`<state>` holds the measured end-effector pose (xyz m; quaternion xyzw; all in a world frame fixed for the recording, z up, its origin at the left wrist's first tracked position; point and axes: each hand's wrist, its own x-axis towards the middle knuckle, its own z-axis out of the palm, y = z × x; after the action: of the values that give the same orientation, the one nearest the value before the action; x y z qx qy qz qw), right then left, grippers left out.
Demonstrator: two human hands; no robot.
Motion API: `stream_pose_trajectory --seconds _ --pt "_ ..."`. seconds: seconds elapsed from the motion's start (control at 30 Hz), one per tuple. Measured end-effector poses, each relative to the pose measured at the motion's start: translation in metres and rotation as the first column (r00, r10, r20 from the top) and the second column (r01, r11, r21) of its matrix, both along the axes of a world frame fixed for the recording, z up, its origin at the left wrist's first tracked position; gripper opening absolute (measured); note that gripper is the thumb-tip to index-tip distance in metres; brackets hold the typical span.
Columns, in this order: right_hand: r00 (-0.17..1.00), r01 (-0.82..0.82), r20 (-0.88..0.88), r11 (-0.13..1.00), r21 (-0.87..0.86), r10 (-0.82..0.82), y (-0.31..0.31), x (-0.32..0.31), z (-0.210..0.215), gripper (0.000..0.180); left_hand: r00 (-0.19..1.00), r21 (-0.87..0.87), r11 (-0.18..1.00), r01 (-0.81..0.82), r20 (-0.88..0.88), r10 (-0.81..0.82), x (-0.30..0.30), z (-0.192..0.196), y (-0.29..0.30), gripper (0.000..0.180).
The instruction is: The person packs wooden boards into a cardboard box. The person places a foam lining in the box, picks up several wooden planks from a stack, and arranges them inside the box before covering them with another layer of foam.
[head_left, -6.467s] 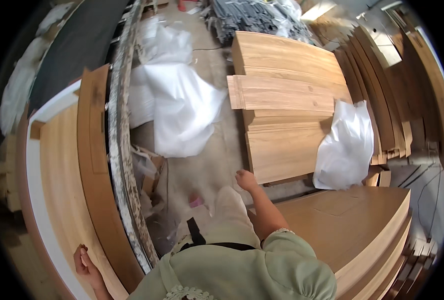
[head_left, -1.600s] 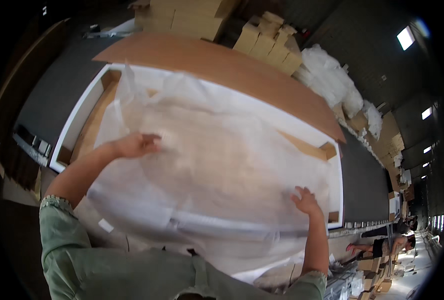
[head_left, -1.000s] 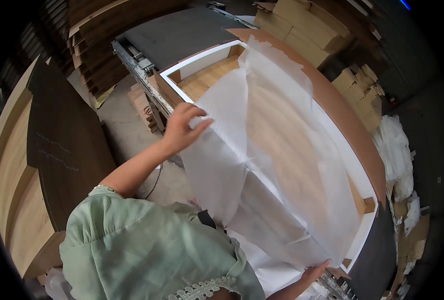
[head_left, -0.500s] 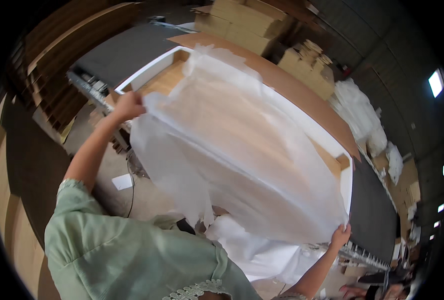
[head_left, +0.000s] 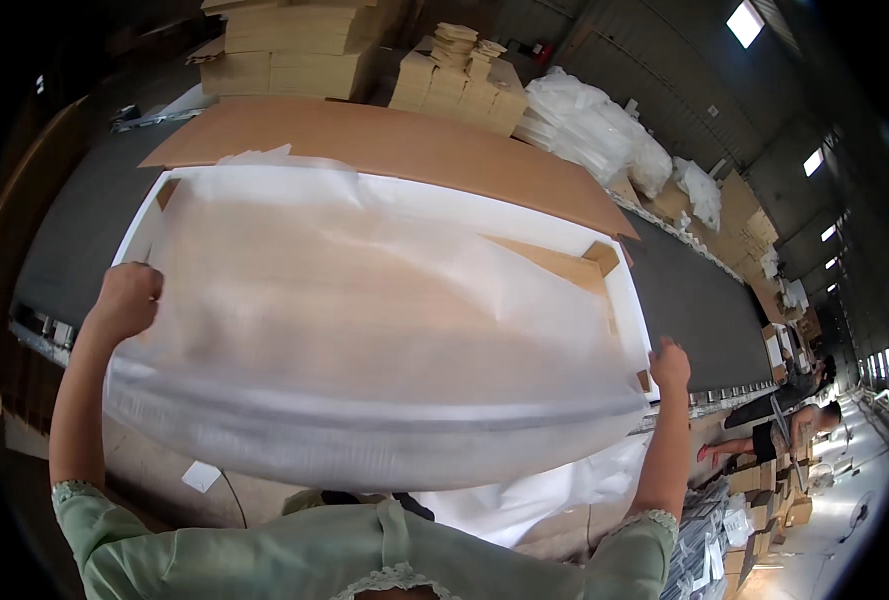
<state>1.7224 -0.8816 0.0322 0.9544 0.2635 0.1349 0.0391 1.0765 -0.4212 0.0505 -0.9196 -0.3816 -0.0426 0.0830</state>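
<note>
A translucent white foam sheet (head_left: 365, 300) lies spread over a long open carton, with its near edge hanging in a curved fold toward me. Through it shows a light wood-coloured surface. White foam strips (head_left: 445, 195) line the carton's walls. My left hand (head_left: 128, 300) is closed on the sheet near the carton's left end. At the right end my right hand (head_left: 671, 365) is also closed, at the sheet's edge beside the white wall; its fingertips are partly hidden. A brown corner piece (head_left: 603, 258) shows uncovered at the far right corner.
The carton's brown flap (head_left: 365, 130) lies folded out on the far side. Beneath runs a dark conveyor belt (head_left: 700, 300). Stacked cardboard (head_left: 460, 92) and bagged white foam (head_left: 590, 125) stand behind it. White sheeting (head_left: 535, 500) hangs near my body. Another person (head_left: 765, 440) is at far right.
The view has turned right and levelled. The foam sheet has been drawn left and flattened, covering the carton's left end. Both hands stay closed, now at opposite ends of the carton.
</note>
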Motion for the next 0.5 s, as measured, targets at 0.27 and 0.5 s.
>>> stream_pose_trajectory --seconds 0.27,0.5 --pt "0.949 -0.308 -0.091 0.949 -0.069 0.301 0.239 0.040 -0.113 0.032 0.445 -0.232 0.383 0.894 0.365 -0.818 0.216 -0.162 -0.007 0.015" --pt "0.926 -0.360 -0.105 0.932 0.040 0.362 0.251 0.007 -0.089 0.026 0.507 -0.433 0.321 0.842 0.437 -0.743 0.256 -0.180 -0.053 0.072"
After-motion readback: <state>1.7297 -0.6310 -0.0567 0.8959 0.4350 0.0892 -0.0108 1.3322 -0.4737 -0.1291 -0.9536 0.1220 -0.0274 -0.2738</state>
